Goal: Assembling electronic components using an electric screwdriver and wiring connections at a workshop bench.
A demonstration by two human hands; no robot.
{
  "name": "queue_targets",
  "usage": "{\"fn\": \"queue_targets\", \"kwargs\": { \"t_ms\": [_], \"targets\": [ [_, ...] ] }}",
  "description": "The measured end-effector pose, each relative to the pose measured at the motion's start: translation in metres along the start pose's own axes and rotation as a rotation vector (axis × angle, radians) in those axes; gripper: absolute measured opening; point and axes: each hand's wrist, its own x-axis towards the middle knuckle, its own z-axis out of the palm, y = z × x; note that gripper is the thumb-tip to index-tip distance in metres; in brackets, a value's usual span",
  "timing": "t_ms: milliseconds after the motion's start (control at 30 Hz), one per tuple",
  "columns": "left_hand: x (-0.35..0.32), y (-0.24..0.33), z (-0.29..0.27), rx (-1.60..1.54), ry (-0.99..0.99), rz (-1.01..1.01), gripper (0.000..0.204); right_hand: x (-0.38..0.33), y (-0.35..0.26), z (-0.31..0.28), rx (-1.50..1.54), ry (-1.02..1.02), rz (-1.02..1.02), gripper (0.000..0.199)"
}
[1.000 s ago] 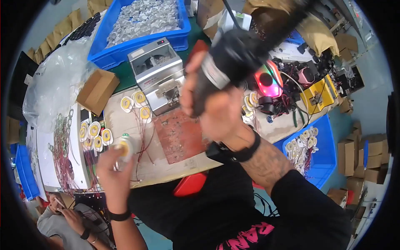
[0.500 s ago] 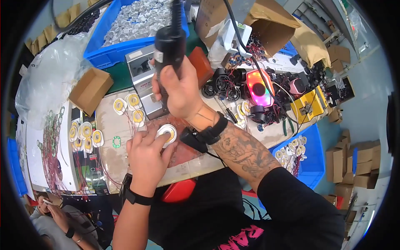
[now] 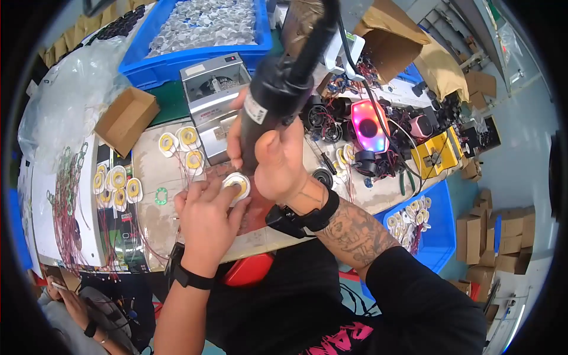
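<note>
A black electric screwdriver (image 3: pixel 267 109) stands nearly upright in my right hand (image 3: pixel 278 157), its fingers and thumb wrapped round the body. The tool's lower end is hidden behind the hand, so I cannot tell whether it touches anything. My left hand (image 3: pixel 207 216) holds a small white round part with a yellow ring (image 3: pixel 238 184) against a reddish-brown mat (image 3: pixel 258 207), fingertips pressed on its near side. Just beyond stands a silver screw feeder (image 3: pixel 210 109) with small metal bits in its top.
Similar white and yellow parts (image 3: pixel 188 137) lie left of the feeder, near a green ring board (image 3: pixel 161 196). A cardboard box (image 3: pixel 127 118) and a blue bin (image 3: pixel 195 56) stand behind. Right are black fan-like parts (image 3: pixel 322 121), a lit pink device (image 3: pixel 370 126) and another blue bin (image 3: pixel 441 236).
My right hand has brought the screwdriver right and nearer, away from in front of the feeder. My left hand stays on the white part with little movement.
</note>
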Motion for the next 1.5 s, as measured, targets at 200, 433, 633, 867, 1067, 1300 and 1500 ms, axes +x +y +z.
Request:
{"fn": "queue_targets", "kwargs": {
  "t_ms": [200, 433, 633, 867, 1067, 1300, 1500],
  "targets": [
    [-0.001, 0.0, 0.006, 0.083, 0.086, 0.057, 0.019, 0.029, 0.021, -0.004, 0.03, 0.094, -0.164, 0.074],
    [0.0, 0.006, 0.005, 0.153, 0.087, 0.059, 0.011, 0.033, 0.044, -0.012, -0.008, -0.008, -0.161, 0.067],
    [0.003, 0.005, 0.007, 0.136, 0.092, 0.049, 0.008, 0.006, 0.022, -0.008, 0.08, 0.118, -0.01, 0.081],
    [0.001, 0.003, 0.008, 0.135, 0.064, 0.017, 0.011, 0.035, 0.014, -0.002, 0.027, 0.096, -0.151, 0.079],
    [0.001, 0.007, 0.007, 0.056, 0.096, -0.016, 0.011, 0.037, 0.014, -0.004, 0.039, 0.103, -0.108, 0.075],
    [0.002, 0.002, 0.007, -0.015, 0.05, -0.06, 0.012, 0.015, -0.009, 0.001, 0.109, 0.081, -0.028, 0.083],
    [0.002, -0.001, 0.014, -0.173, 0.034, -0.107, 0.013, 0.009, -0.02, -0.008, 0.101, 0.054, -0.033, 0.083]
  ]
}}
